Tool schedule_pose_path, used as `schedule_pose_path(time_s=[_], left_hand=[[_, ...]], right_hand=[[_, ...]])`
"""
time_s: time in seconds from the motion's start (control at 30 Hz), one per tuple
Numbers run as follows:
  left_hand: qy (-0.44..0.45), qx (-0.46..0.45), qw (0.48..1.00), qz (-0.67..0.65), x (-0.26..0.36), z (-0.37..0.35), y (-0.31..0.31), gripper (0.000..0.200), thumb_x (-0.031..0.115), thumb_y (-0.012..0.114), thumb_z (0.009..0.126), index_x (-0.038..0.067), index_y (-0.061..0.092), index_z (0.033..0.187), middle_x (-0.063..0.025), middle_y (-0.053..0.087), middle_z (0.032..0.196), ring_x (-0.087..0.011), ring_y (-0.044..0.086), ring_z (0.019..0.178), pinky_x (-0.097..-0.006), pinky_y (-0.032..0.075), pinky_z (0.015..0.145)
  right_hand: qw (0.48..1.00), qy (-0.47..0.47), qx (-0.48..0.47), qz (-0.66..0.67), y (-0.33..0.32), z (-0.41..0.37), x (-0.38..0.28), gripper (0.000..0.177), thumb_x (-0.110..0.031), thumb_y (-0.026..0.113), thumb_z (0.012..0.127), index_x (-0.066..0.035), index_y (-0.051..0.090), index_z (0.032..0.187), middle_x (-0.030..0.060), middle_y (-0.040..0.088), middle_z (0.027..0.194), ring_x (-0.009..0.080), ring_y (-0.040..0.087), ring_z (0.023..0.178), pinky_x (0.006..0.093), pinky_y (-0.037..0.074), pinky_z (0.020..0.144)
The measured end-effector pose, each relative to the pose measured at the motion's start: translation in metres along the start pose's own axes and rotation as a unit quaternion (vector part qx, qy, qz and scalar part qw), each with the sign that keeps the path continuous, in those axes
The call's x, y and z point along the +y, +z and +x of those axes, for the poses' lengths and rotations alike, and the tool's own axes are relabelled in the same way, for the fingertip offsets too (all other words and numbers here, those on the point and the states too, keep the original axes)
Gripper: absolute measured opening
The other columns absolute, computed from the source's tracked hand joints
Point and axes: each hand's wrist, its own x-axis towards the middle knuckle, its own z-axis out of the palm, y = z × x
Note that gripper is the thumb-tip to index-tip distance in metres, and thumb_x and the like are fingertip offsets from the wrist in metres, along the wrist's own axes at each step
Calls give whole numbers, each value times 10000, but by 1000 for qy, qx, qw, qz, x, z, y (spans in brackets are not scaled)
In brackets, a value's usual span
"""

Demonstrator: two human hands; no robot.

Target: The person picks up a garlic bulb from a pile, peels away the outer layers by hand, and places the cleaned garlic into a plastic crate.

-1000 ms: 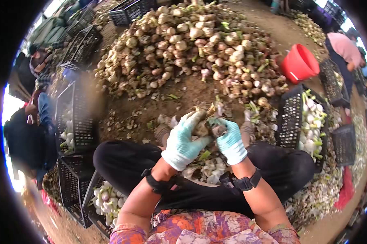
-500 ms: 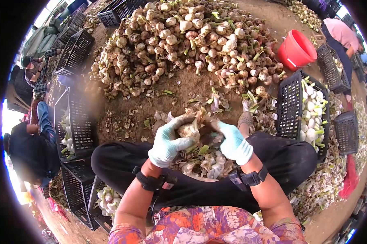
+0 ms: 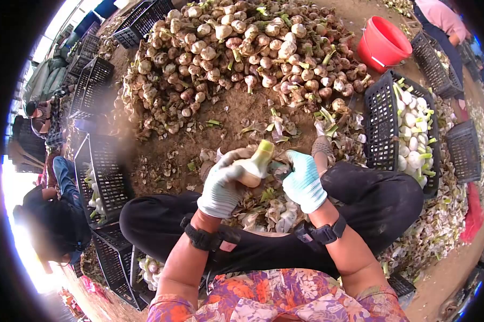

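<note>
My left hand (image 3: pixel 220 189), in a pale knitted glove, is closed around a garlic bulb (image 3: pixel 251 173). The bulb is white and smooth, and its cut green stem points up and to the right. Just right of the bulb is my right hand (image 3: pixel 305 183), gloved too, with thumb and fingers pinched together. A small greyish-brown bit shows at its fingertips, and I cannot tell what it is. Below both hands, between my legs, lies a heap of peeled garlic skins (image 3: pixel 277 212).
A big pile of unpeeled garlic (image 3: pixel 242 59) lies ahead on the dirt floor. To the right stand a black crate (image 3: pixel 380 129) of cleaned bulbs and a red bucket (image 3: pixel 384 45). Another crate (image 3: pixel 110 180) stands left, near a seated person (image 3: pixel 54 220). A person in pink (image 3: pixel 440 19) bends at the upper right.
The brownish loose skin around the bulb is gone, leaving it white with its stem turned upward. My right hand has drawn slightly nearer the bulb. The whole view has shifted a little.
</note>
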Motion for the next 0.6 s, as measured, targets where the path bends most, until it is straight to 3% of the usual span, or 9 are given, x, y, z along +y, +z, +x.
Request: schedule_pose_path(time_s=[0.07,0.17,0.27,0.33,0.37,0.4,0.47,0.53,0.6], left_hand=[[-66,16,990,-126,-1,2,-4,410,237,521,768,-3,445,1092,-210,535,954,-310,566,747,-379,487,517],[-73,-109,967,-221,-11,9,-5,478,245,560,779,26,389,1168,-195,519,1015,-322,567,803,-404,508,610],[91,48,988,113,-24,9,1,496,221,541,823,48,337,1240,-153,486,1101,-288,549,902,-386,512,661],[67,65,993,73,-17,9,10,476,252,514,838,50,347,1235,-153,504,1074,-274,563,859,-360,513,626],[41,82,995,30,-13,9,13,461,284,487,853,53,356,1230,-152,522,1047,-261,577,816,-333,515,591],[-43,-49,995,-71,-14,15,-12,463,348,412,877,50,361,1228,-147,560,973,-233,589,699,-289,496,512],[-86,71,989,-94,-17,19,-2,477,387,393,874,35,404,1196,-136,578,931,-219,582,640,-289,484,494],[-77,144,983,-89,-20,22,19,451,350,443,866,28,420,1181,-130,573,951,-215,589,681,-292,497,528],[100,106,989,32,-23,21,27,412,206,566,810,27,445,1161,-107,562,988,-201,589,767,-305,512,613]], right_hand=[[998,9,2,64,3,-2,16,157,2,576,674,21,588,829,153,602,720,239,594,671,298,451,609],[959,67,4,276,5,-5,20,157,34,534,701,28,582,851,107,609,731,153,579,673,271,445,599],[946,99,-14,307,-2,-6,16,166,43,500,728,42,577,876,77,603,751,91,537,663,233,434,582],[859,163,-39,483,-3,-5,16,136,17,509,734,57,569,849,72,583,686,70,513,611,221,413,550],[858,161,-40,486,-6,-6,14,136,17,509,734,57,569,849,72,583,686,70,513,611,221,413,550],[940,66,-13,336,-12,-9,5,134,11,521,726,58,563,844,66,574,658,77,513,587,218,412,548],[993,-107,39,29,-25,-18,-4,151,1,551,703,56,555,844,57,569,616,111,522,540,214,425,559],[988,-140,66,-1,-22,-19,9,168,6,553,699,55,551,860,52,573,619,117,525,535,216,433,566],[980,-188,61,-7,-23,-16,21,201,6,556,704,53,538,899,69,590,649,135,539,535,230,452,589]])
